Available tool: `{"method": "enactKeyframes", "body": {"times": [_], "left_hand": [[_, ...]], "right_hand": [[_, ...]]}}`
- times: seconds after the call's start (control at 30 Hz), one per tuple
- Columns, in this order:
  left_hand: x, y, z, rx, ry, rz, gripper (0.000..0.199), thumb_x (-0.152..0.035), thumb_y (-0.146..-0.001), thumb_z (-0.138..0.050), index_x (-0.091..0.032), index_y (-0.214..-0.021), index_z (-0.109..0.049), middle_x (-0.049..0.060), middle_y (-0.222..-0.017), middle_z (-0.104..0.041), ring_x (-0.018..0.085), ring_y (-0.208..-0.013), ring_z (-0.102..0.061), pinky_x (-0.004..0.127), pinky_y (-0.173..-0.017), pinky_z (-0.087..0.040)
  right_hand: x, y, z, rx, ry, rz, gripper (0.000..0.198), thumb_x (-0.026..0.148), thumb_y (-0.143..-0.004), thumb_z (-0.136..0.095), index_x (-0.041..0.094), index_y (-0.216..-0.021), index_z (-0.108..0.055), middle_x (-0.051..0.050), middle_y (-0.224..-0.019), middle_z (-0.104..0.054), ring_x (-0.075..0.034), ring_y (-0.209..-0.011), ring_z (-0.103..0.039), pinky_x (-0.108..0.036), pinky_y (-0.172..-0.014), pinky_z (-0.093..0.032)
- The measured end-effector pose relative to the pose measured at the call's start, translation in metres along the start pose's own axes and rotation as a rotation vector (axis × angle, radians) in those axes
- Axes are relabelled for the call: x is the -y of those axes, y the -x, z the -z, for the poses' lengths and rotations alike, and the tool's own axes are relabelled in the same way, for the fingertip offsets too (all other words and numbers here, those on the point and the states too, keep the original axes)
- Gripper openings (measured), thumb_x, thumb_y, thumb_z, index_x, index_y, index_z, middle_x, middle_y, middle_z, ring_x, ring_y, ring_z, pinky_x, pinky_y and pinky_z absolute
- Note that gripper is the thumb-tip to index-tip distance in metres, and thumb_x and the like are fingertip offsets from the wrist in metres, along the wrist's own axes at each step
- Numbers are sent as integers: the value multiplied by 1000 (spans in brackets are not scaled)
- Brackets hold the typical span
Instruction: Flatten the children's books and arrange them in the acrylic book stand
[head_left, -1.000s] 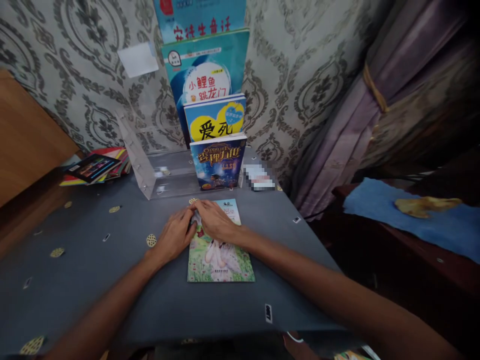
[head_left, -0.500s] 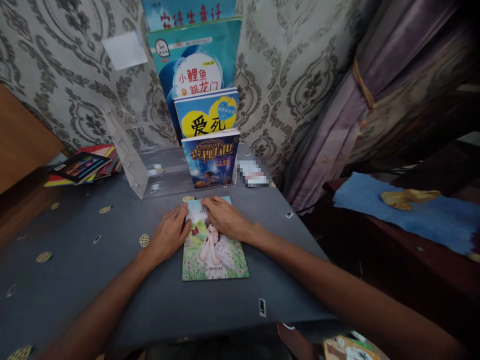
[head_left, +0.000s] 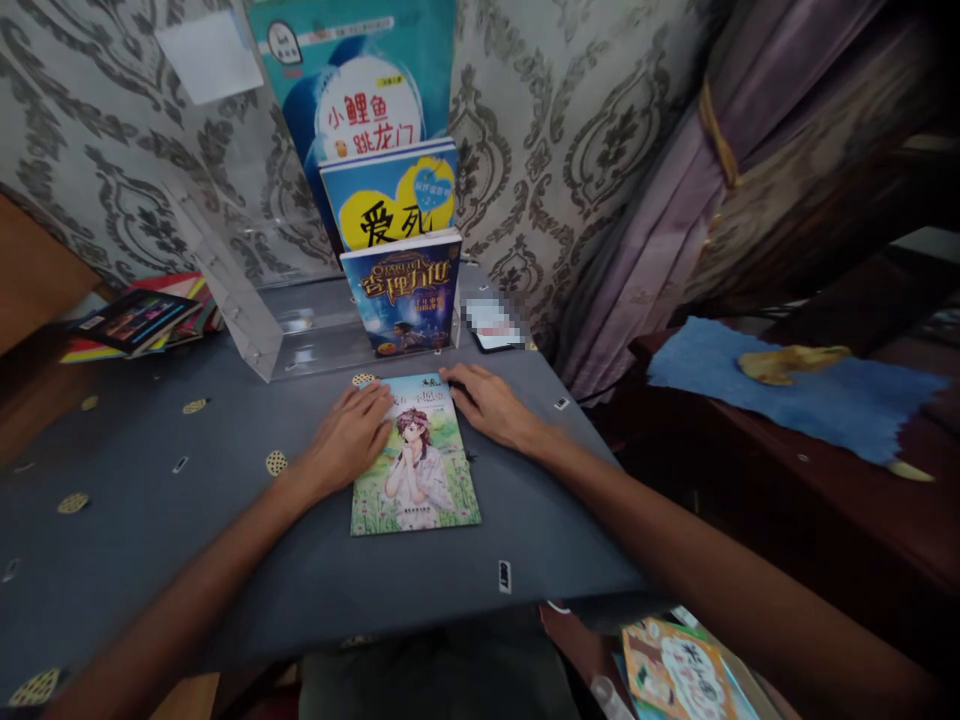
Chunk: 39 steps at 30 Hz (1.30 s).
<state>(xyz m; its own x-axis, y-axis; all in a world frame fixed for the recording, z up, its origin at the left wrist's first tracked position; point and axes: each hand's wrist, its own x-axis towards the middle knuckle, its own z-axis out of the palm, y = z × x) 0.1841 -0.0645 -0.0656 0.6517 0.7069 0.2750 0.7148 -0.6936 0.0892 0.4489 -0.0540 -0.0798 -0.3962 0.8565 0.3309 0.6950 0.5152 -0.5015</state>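
A thin book (head_left: 420, 480) lies flat on the grey table cloth, its cover showing a drawn figure with clasped hands in a flowery meadow. My left hand (head_left: 351, 432) rests at the upper left of the cover, fingers stretched out over it. At the upper right edge, my right hand (head_left: 491, 402) has its fingers extended, the tips by the corner; I cannot tell whether they press on it. Just behind the book stands a clear stepped rack (head_left: 259, 335), holding a dark blue book (head_left: 409, 300), a yellow and blue book (head_left: 390, 205) and a tall teal book (head_left: 360, 70).
A pile of books (head_left: 142, 315) lies at the table's left back. A phone-like flat object (head_left: 491, 335), partly blurred out, sits right of the rack. Beyond the table's right edge are a blue cloth (head_left: 697, 375) and, lower down, an orange book (head_left: 667, 665).
My right hand has slid off the cover's top to its right edge, uncovering the title. My left hand stays at the upper left, reaching slightly further over the cover. The view has tilted down.
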Motion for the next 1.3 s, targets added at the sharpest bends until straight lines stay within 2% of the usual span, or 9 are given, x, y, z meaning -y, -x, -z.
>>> {"method": "enactKeyframes", "body": {"times": [0.13,0.23,0.37,0.5,0.7,0.87,1.0,1.17,1.3], "left_hand": [[-16,-28,-3,146,75,-99,43,-31,-103,-39,-13,-140,-51,14,-153,-50,25,-147,-38,52,-119,-33],[-30,-36,-4,201,107,-206,44,-28,-104,-34,-14,-144,-49,13,-155,-48,24,-150,-33,55,-121,-27],[-49,-18,2,248,157,-367,43,-27,-105,-35,-22,-144,-51,8,-152,-51,22,-150,-33,56,-123,-21],[-68,9,15,315,232,-486,45,-24,-104,-38,-29,-147,-47,4,-155,-49,20,-151,-31,57,-125,-19],[-79,25,25,336,240,-480,47,-22,-103,-40,-32,-149,-43,2,-157,-45,20,-152,-29,58,-125,-17],[-58,31,28,323,204,-475,50,-36,-99,-52,-30,-148,-45,5,-159,-42,25,-152,-28,60,-125,-16],[-45,36,28,286,188,-433,51,-43,-99,-53,-30,-147,-47,5,-159,-42,26,-152,-28,61,-125,-17],[-53,27,23,275,208,-431,51,-48,-100,-48,-28,-147,-46,5,-160,-39,26,-152,-28,58,-125,-17],[-63,10,15,281,261,-475,53,-52,-100,-46,-25,-146,-48,7,-159,-41,26,-152,-29,56,-126,-13]], "right_hand": [[-2,0,-2,-5,-13,6,29,14,-97,-42,16,-123,-55,-14,-123,-68,-27,-114,-62,-44,-98,-49],[-3,1,-4,-8,-13,11,31,14,-96,-42,15,-126,-54,-15,-126,-68,-27,-116,-61,-44,-100,-48],[-6,2,-5,-13,-14,27,33,18,-97,-44,14,-128,-53,-15,-128,-67,-28,-116,-61,-46,-101,-48],[-5,2,-5,1,14,23,35,24,-98,-48,13,-131,-53,-15,-127,-66,-30,-117,-60,-48,-102,-47],[9,6,-5,22,82,9,42,25,-98,-47,11,-138,-47,-19,-135,-61,-34,-124,-55,-52,-106,-42],[16,9,-6,33,132,19,44,24,-97,-49,10,-138,-47,-21,-134,-61,-35,-122,-56,-52,-104,-43],[15,9,-6,23,157,36,41,25,-98,-49,11,-137,-49,-20,-138,-60,-33,-126,-55,-51,-106,-43],[11,6,-3,23,147,26,37,21,-97,-49,13,-132,-56,-19,-142,-58,-31,-127,-57,-51,-106,-44],[2,3,-1,23,187,-27,39,21,-98,-45,13,-134,-57,-18,-142,-59,-30,-129,-56,-48,-108,-44]]}}
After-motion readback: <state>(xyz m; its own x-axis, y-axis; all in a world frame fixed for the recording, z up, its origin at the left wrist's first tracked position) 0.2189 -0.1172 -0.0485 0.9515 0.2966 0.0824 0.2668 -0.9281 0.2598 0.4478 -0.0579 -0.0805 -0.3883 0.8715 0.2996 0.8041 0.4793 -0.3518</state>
